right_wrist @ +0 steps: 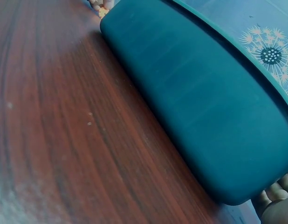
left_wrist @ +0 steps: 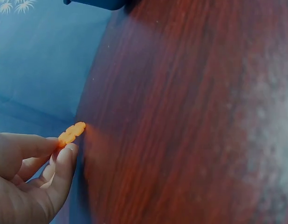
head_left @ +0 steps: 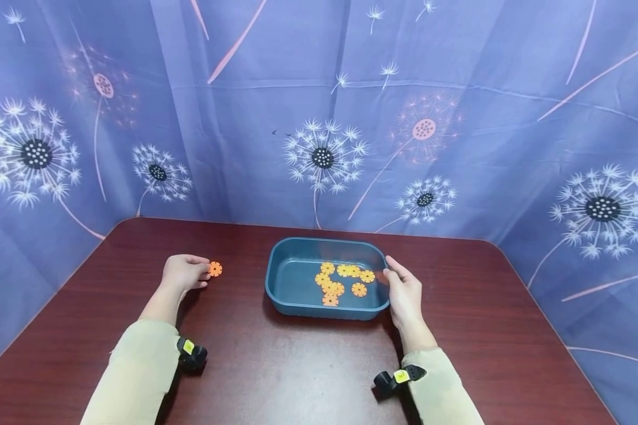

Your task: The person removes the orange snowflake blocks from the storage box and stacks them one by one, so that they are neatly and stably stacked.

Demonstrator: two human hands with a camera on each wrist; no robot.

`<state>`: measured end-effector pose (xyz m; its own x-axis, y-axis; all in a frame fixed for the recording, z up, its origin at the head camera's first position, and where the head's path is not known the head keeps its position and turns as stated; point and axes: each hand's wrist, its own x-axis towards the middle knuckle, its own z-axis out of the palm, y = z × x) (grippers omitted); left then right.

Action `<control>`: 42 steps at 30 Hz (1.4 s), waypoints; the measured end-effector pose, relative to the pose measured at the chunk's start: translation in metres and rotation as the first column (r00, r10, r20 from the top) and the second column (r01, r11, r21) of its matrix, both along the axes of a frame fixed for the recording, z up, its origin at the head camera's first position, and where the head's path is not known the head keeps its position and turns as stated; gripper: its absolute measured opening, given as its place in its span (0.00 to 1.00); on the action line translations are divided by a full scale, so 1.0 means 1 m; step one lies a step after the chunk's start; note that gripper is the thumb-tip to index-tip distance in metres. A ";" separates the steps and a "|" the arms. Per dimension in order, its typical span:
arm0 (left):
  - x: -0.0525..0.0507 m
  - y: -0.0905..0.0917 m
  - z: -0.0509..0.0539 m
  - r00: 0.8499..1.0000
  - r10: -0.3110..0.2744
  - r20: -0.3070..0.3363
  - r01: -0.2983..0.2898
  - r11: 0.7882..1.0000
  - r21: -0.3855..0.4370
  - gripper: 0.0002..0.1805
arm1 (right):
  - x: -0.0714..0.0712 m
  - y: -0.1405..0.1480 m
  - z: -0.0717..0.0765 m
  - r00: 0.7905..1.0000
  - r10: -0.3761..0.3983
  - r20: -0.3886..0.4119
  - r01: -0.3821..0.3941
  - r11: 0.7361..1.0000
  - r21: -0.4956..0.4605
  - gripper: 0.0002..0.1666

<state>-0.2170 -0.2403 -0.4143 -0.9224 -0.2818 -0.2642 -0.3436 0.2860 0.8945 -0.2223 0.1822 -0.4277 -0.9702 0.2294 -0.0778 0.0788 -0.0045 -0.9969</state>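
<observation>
An orange flower-shaped disc [head_left: 215, 269] is pinched between the thumb and fingers of my left hand [head_left: 183, 275], left of the blue-green tray. The left wrist view shows the same disc [left_wrist: 72, 134] edge-on at the fingertips of the left hand [left_wrist: 34, 179]. My right hand [head_left: 406, 294] grips the right end of the tray [head_left: 319, 311], thumb at the rim. Several yellow and orange discs [head_left: 358, 289] lie inside, mostly toward its right half. In the right wrist view the tray's outer wall [right_wrist: 195, 98] fills much of the picture, with the right hand [right_wrist: 278, 203] at its lower corner.
The dark red-brown wooden table [head_left: 276, 366] extends around the tray. A blue curtain [head_left: 234, 147] with dandelion prints hangs behind and beside the table. Each wrist wears a strapped black camera, the left one [head_left: 192, 356] and the right one [head_left: 387, 382].
</observation>
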 end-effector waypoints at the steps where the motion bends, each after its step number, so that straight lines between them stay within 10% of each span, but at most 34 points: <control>1: 0.000 -0.001 -0.001 1.000 0.002 -0.002 -0.002 1.000 -0.004 0.18 | 0.000 0.000 0.000 1.000 -0.001 0.002 0.001 1.000 0.002 0.25; 19: 0.002 0.001 0.001 0.999 0.043 -0.021 -0.047 0.980 -0.192 0.17 | -0.002 -0.004 0.001 1.000 -0.016 -0.001 0.016 1.000 0.000 0.25; 27: 0.009 0.015 0.001 0.988 0.096 -0.123 -0.134 0.921 -0.366 0.18 | 0.000 -0.001 -0.001 1.000 -0.014 -0.004 0.014 1.000 0.008 0.24; 42: 0.016 0.056 0.017 0.948 0.065 -0.311 -0.166 0.935 -0.313 0.16 | -0.003 -0.001 -0.003 1.000 -0.005 0.008 0.004 1.000 0.027 0.25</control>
